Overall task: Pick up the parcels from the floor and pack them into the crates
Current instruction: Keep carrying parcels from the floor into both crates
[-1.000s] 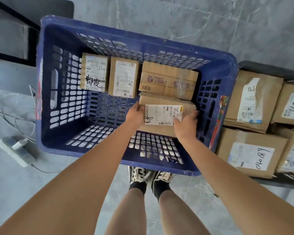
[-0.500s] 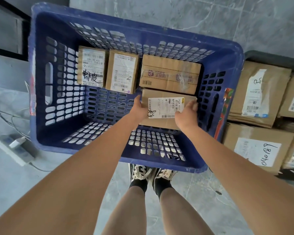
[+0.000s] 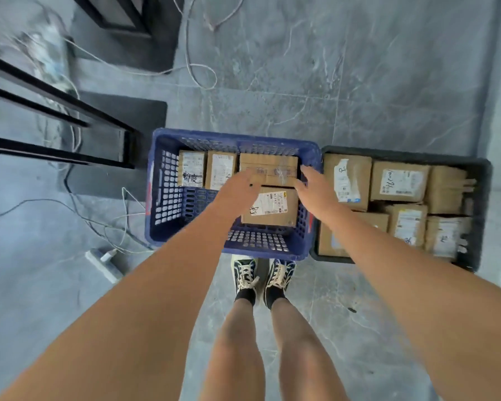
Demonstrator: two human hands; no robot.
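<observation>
A blue plastic crate [image 3: 162, 198] stands on the floor in front of my feet. Inside it a labelled cardboard parcel [image 3: 271, 206] lies at the right, nearer me. Behind it sit a taped brown parcel [image 3: 268, 169] and two small labelled parcels [image 3: 191, 172] [image 3: 221, 170] along the far wall. My left hand [image 3: 239, 188] hovers above the crate with relaxed fingers and holds nothing. My right hand [image 3: 313, 186] is also empty, its fingers spread over the crate's right rim. Neither hand touches the near parcel.
A dark crate [image 3: 480, 198] filled with several cardboard parcels stands right of the blue one. White cables [image 3: 197, 68] trail over the grey floor at the back and left. A power strip [image 3: 103, 263] lies at the left. Black metal bars [image 3: 55, 123] reach in from the left.
Both hands let go of the labelled parcel, which now lies in the blue crate, and lifted away. The view pulled back and up, showing more floor.
</observation>
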